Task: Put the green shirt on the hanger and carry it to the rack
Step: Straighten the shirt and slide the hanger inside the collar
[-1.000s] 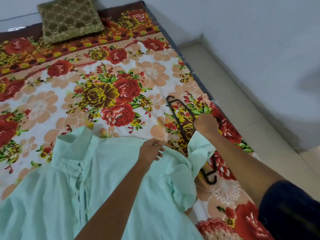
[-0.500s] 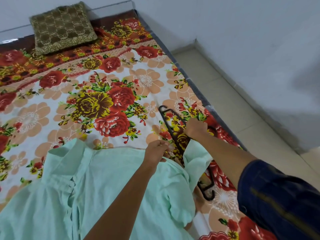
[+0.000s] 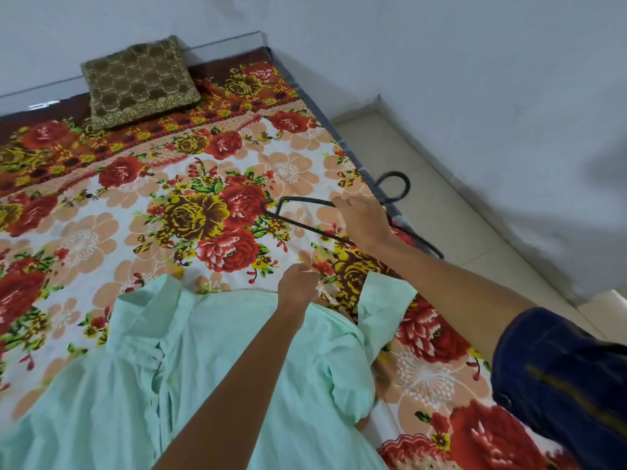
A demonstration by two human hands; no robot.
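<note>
Fabric fills the near part of the view: the green shirt lies flat on the bed, front up, collar toward the far side, one sleeve folded over at the bed's right edge. The left hand rests at the shirt's shoulder seam with its fingers curled in, pinching the cloth there, much as it did a second ago.

Beyond it, the change is with the hanger. A second ago it lay flat on the bedspread beside the sleeve, with the right hand just closing on its middle. Now that hand has its fingers wrapped round the black wire and has lifted it off the bedspread; the triangle tilts in the air, one corner pointing left over the flowers, the hook curling past the bed's edge above the floor.

So the pick-up looks done, and the step in hand is probably feeding one hanger corner into the shoulder the left hand holds open. Thin wire can snag on the collar, so the neck opening wants to be spread first.

Farther off, a brown cushion sits at the head of the bed against the wall. No rack is in view.
</note>
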